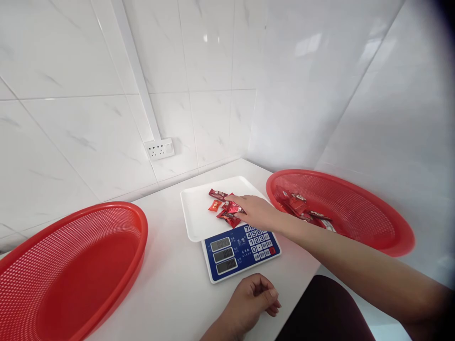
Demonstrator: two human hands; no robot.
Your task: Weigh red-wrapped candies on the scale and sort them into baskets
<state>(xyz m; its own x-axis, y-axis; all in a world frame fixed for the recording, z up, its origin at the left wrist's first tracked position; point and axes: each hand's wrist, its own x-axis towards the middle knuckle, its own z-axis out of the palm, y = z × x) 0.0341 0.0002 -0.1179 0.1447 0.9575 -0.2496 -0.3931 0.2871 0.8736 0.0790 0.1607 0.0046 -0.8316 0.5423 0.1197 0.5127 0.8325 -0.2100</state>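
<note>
My right hand reaches over the white tray of a digital scale. Its fingers and thumb are closed around a shiny red wrapped candy. Beside the fingertips lie more small wrapped sweets, among them a dark red packet and an orange-red one. In front of the scale, my left hand rests near the table edge, its fingers loosely curled with nothing seen in them. The scale's blue panel carries number keys and several small displays.
A red mesh basket stands at the left on the white table. Another red basket, at the right, contains several red packets. Tiled walls close off the back, with a power socket above the table.
</note>
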